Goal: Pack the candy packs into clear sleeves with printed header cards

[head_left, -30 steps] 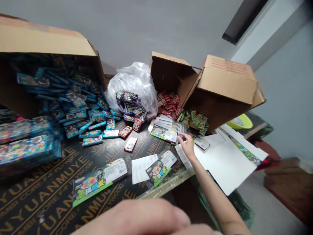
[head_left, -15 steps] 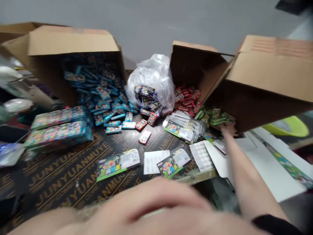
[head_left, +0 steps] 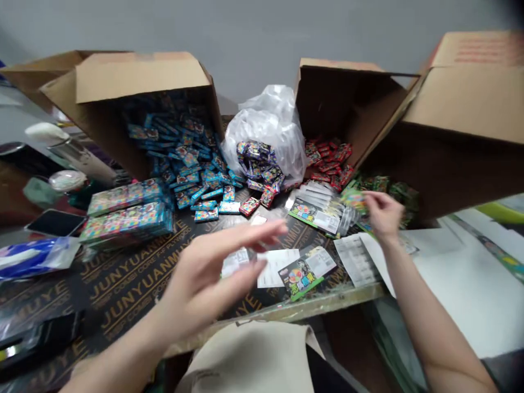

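Observation:
My left hand [head_left: 216, 267] hovers over the near part of the table, thumb and fingers apart, with nothing in it. Beneath and beyond its fingertips lie a white sheet [head_left: 272, 267] and a printed plastic pouch [head_left: 305, 273]. My right hand [head_left: 385, 213] pinches a small green candy packet [head_left: 354, 199], slightly blurred, in front of the right-hand carton. Behind that hand are more green packets [head_left: 405, 194]. Just left of the held packet is a stack of clear printed pouches [head_left: 315, 210].
Open cartons hold blue packets [head_left: 192, 158] and red packets [head_left: 327, 161]. Between them sits a plastic bag [head_left: 266, 123] of purple packets. Wrapped bundles [head_left: 126, 213], a phone [head_left: 55, 224] and a blue pouch [head_left: 33, 256] are on the left. White card [head_left: 434, 267] lies at right.
My right hand has come out of the right carton with a green packet. My left hand has moved up and forward from the bottom edge over the table. The view has shifted slightly.

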Demonstrator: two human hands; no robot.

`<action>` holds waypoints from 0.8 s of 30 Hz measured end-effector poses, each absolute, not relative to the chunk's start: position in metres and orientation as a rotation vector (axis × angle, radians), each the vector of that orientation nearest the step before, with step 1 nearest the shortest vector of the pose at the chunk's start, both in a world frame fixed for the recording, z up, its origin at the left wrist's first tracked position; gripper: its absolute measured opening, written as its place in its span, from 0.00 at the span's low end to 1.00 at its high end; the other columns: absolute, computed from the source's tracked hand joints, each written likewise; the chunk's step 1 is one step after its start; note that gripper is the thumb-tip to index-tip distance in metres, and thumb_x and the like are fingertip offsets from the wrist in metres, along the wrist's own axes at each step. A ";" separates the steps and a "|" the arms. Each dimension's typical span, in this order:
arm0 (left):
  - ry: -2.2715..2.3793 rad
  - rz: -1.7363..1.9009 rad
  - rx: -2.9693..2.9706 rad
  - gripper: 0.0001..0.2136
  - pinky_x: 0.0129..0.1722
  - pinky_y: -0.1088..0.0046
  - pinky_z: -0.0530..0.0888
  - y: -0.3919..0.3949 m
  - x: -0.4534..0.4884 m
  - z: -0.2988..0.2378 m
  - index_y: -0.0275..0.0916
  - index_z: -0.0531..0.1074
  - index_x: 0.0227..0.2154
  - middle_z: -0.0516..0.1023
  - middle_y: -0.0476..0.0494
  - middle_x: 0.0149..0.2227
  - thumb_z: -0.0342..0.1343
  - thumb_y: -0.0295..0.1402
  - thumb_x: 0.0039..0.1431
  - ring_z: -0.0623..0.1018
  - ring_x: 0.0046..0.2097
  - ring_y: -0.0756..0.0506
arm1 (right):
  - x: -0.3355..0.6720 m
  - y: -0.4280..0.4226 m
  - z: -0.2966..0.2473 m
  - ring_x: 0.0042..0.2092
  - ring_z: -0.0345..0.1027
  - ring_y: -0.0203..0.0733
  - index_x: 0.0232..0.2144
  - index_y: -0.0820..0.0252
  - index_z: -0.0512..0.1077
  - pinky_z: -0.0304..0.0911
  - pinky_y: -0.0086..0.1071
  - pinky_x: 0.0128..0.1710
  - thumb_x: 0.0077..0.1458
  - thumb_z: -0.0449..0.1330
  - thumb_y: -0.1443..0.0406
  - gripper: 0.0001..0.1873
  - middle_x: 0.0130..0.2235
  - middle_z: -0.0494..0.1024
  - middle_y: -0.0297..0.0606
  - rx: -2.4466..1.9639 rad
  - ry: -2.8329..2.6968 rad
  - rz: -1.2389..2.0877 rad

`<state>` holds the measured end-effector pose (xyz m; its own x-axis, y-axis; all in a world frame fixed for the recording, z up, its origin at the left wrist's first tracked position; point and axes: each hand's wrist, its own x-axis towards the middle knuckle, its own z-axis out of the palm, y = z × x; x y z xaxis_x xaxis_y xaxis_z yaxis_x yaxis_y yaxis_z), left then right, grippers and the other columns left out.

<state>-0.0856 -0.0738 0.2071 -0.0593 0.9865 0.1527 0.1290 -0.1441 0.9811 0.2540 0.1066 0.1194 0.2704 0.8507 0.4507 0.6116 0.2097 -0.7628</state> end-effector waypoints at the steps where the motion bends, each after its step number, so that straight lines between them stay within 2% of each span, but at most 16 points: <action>1: 1.294 1.216 1.385 0.20 0.44 0.63 0.71 -0.064 -0.082 0.198 0.43 0.72 0.44 0.76 0.44 0.44 0.61 0.36 0.45 0.75 0.43 0.40 | 0.231 0.094 0.118 0.33 0.69 0.42 0.30 0.62 0.74 0.63 0.33 0.34 0.47 0.59 0.64 0.08 0.31 0.76 0.39 -1.438 -1.566 0.422; 4: 1.370 0.938 1.290 0.19 0.42 0.66 0.70 -0.050 -0.076 0.158 0.37 0.74 0.41 0.77 0.42 0.42 0.60 0.38 0.45 0.75 0.41 0.42 | 0.154 0.056 0.121 0.34 0.69 0.39 0.32 0.60 0.74 0.63 0.31 0.35 0.50 0.56 0.65 0.08 0.32 0.76 0.36 -0.942 -2.125 1.160; 6: 1.346 0.822 1.188 0.16 0.34 0.72 0.70 -0.050 -0.081 0.131 0.35 0.76 0.35 0.79 0.43 0.33 0.60 0.39 0.44 0.76 0.34 0.44 | 0.110 0.035 0.124 0.35 0.69 0.38 0.34 0.60 0.72 0.64 0.30 0.36 0.52 0.56 0.65 0.08 0.33 0.76 0.36 -0.671 -2.210 1.458; 7: 1.328 0.798 1.141 0.14 0.28 0.74 0.69 -0.053 -0.086 0.120 0.33 0.77 0.31 0.78 0.45 0.27 0.61 0.39 0.43 0.75 0.29 0.47 | 0.094 0.027 0.124 0.36 0.69 0.38 0.36 0.60 0.71 0.64 0.31 0.37 0.52 0.56 0.64 0.08 0.34 0.75 0.36 -0.599 -2.209 1.505; 9: 1.341 0.865 1.014 0.11 0.22 0.78 0.64 -0.060 -0.097 0.105 0.32 0.76 0.23 0.74 0.48 0.19 0.62 0.37 0.41 0.70 0.21 0.52 | 0.071 0.019 0.120 0.40 0.67 0.40 0.40 0.60 0.68 0.63 0.34 0.41 0.50 0.58 0.62 0.13 0.39 0.74 0.38 -0.579 -2.184 1.391; 13: 1.431 1.162 0.648 0.12 0.21 0.80 0.65 -0.071 -0.115 0.091 0.32 0.75 0.22 0.74 0.47 0.21 0.64 0.38 0.39 0.69 0.21 0.53 | 0.048 0.012 0.100 0.55 0.54 0.51 0.55 0.57 0.55 0.50 0.44 0.54 0.36 0.67 0.55 0.44 0.55 0.61 0.46 -0.646 -2.209 0.930; 14: 1.423 1.199 0.590 0.13 0.21 0.80 0.65 -0.073 -0.117 0.089 0.32 0.74 0.22 0.75 0.46 0.22 0.64 0.38 0.38 0.70 0.22 0.53 | 0.044 0.009 0.095 0.57 0.51 0.53 0.57 0.56 0.52 0.47 0.46 0.55 0.34 0.67 0.54 0.48 0.57 0.58 0.46 -0.641 -2.249 0.871; 16: 1.394 1.227 0.547 0.13 0.21 0.80 0.66 -0.075 -0.119 0.083 0.32 0.74 0.23 0.75 0.46 0.22 0.65 0.39 0.38 0.71 0.22 0.53 | 0.037 0.001 0.088 0.56 0.51 0.53 0.58 0.54 0.49 0.46 0.46 0.55 0.36 0.66 0.56 0.48 0.56 0.59 0.44 -0.660 -2.302 0.804; 19: 1.401 1.174 0.699 0.15 0.26 0.74 0.70 -0.078 -0.126 0.073 0.34 0.76 0.28 0.77 0.42 0.27 0.61 0.43 0.43 0.74 0.26 0.48 | 0.034 -0.006 0.080 0.52 0.57 0.52 0.56 0.52 0.52 0.49 0.44 0.52 0.39 0.62 0.60 0.41 0.52 0.64 0.43 -0.734 -2.304 0.746; 21: 1.531 1.103 1.004 0.18 0.35 0.67 0.71 -0.080 -0.137 0.066 0.36 0.75 0.35 0.77 0.39 0.34 0.59 0.44 0.44 0.76 0.35 0.42 | 0.038 -0.005 0.072 0.51 0.58 0.53 0.54 0.53 0.55 0.49 0.44 0.51 0.38 0.62 0.60 0.39 0.49 0.66 0.42 -0.800 -2.307 0.694; 24: 1.748 0.850 1.623 0.34 0.50 0.56 0.61 -0.082 -0.157 0.053 0.40 0.68 0.48 0.71 0.37 0.48 0.65 0.43 0.32 0.67 0.51 0.35 | 0.050 0.003 0.057 0.49 0.59 0.54 0.53 0.54 0.57 0.49 0.45 0.49 0.38 0.63 0.56 0.39 0.47 0.68 0.43 -0.867 -2.367 0.611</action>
